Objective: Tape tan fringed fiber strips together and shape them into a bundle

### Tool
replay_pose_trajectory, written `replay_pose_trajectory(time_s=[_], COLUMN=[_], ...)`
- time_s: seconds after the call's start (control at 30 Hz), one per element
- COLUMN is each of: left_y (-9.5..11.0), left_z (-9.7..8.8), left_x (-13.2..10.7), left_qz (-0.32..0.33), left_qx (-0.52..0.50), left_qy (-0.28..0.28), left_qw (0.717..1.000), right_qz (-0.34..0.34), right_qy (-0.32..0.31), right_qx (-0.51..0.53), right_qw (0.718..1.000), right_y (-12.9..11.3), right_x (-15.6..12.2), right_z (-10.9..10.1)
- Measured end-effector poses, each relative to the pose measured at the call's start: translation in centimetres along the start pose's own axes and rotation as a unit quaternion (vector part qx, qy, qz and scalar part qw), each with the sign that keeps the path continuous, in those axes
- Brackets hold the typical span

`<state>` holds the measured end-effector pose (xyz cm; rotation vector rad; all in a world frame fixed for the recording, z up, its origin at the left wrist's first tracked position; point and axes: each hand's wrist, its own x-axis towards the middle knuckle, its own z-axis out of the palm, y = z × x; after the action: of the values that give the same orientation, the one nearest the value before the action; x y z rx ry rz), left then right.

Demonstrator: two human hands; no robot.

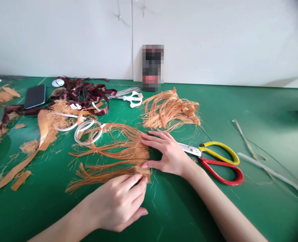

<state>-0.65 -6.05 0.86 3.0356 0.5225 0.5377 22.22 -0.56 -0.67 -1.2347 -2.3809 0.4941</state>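
The left hand (118, 201) lies nearest the camera, its forearm coming in from the lower left, with the fingers curved over the squared end of a fringed tan ribbon strip (143, 172). The fingertips meet the strip at its edge, but the thumb is hidden, so I cannot tell whether it is pinched or only touched. The right hand (166, 153) is open and spread flat, not clenched, its fingers resting across the upper strips of the same fanned bundle (139, 153). The bundle lies on a green work mat (264, 114), between both hands, its frayed fibres splaying left towards a loop of white tape (88, 132). Just beyond the right fingertips sits a looser heap of tan fringe (169, 111), and close beside the right hand lie scissors with red and yellow handles (220, 164), blades pointing towards the wrist. Further off, dark maroon ribbon (88, 94) tangles near white-handled snips (132, 99) and a black phone (35, 96). Scraps of tan strip and fluff litter the mat's left side, and a pixelated upright object (152, 67) stands against the white wall (63, 37).
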Motion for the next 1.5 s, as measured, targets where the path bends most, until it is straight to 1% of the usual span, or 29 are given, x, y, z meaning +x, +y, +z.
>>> replay_pose_trajectory(time_s=[0.1,0.27,0.47,0.73,0.77,0.83,0.9,0.93,0.97,1.0,1.07,1.13,1.17,1.2,1.3,1.4,1.5], left_y=[-0.1,0.0,-0.1,0.1,-0.1,-0.8,-2.5,-3.6,-4.9,-6.3,-8.8,-10.6,-11.2,-11.6,-11.9,-12.1,-12.4], left_z=[0.0,0.0,0.0,-0.1,-0.2,-0.6,-1.3,-1.6,-1.9,-2.1,-2.5,-2.5,-2.5,-2.4,-2.2,-2.2,-2.3], left_x=[-0.1,-0.1,0.0,0.1,0.2,0.3,0.0,-0.3,-0.7,-1.3,-2.6,-3.9,-4.3,-4.7,-5.0,-5.0,-5.2], left_qz=[0.003,0.001,0.0,-0.002,0.001,-0.002,-0.048,-0.105,-0.18,-0.268,-0.413,-0.488,-0.515,-0.535,-0.575,-0.596,-0.596], left_qx=[-0.001,-0.007,-0.006,-0.02,-0.027,-0.033,0.011,0.064,0.132,0.199,0.282,0.316,0.323,0.323,0.312,0.29,0.272], left_qy=[-0.006,-0.014,-0.013,-0.007,0.001,0.049,0.127,0.156,0.179,0.198,0.188,0.138,0.111,0.083,0.026,0.013,0.018], left_qw=[1.0,1.0,1.0,1.0,1.0,0.998,0.991,0.98,0.958,0.922,0.845,0.802,0.786,0.776,0.756,0.749,0.756], right_qz=[0.005,0.024,0.029,0.026,0.026,0.026,0.026,0.028,0.03,0.032,0.038,0.047,0.052,0.059,0.082,0.106,0.123], right_qy=[0.003,0.033,0.009,0.011,0.012,0.021,0.037,0.047,0.059,0.07,0.086,0.097,0.102,0.105,0.112,0.116,0.113], right_qx=[0.025,0.089,0.074,0.091,0.098,0.117,0.143,0.157,0.171,0.183,0.206,0.224,0.231,0.239,0.263,0.285,0.294], right_qw=[1.0,0.995,0.997,0.995,0.995,0.993,0.989,0.986,0.983,0.98,0.974,0.969,0.966,0.964,0.955,0.945,0.941], right_y=[-0.1,-0.3,-0.2,-0.2,-0.2,-0.2,-0.1,0.0,0.0,0.1,0.3,0.5,0.6,0.6,0.8,0.8,0.7], right_x=[0.1,0.0,-0.1,-0.3,-0.3,-0.2,0.0,0.1,0.1,0.2,0.2,0.2,0.1,0.1,0.0,0.0,0.1], right_z=[-0.2,-0.8,-0.7,-0.8,-0.8,-0.8,-0.9,-1.0,-1.0,-1.1,-1.2,-1.2,-1.2,-1.2,-1.2,-1.1,-1.0])
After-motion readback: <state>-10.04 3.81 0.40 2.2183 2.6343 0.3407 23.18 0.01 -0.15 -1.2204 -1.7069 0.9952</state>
